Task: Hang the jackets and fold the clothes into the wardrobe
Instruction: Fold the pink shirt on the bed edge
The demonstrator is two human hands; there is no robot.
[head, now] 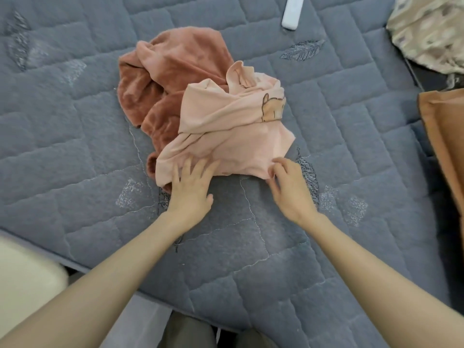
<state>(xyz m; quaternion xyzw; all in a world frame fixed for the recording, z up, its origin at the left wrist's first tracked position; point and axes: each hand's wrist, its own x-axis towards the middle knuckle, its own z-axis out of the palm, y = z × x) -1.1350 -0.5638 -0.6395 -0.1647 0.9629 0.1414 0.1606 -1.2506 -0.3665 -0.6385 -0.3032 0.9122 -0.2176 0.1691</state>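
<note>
A crumpled light pink shirt (231, 129) with a bear print lies on the grey-blue quilted bed (88, 146), partly on top of a rust-pink fleece garment (163, 79). My left hand (192, 187) rests with straight, spread fingers on the shirt's near left hem. My right hand (288, 187) pinches the shirt's near right hem between thumb and fingers.
A white remote control (292, 11) lies at the far edge of the bed. A patterned beige cloth (429, 31) sits at the top right, an orange-brown fabric (447, 136) at the right edge. A cream object (22, 280) stands at the lower left beside the bed.
</note>
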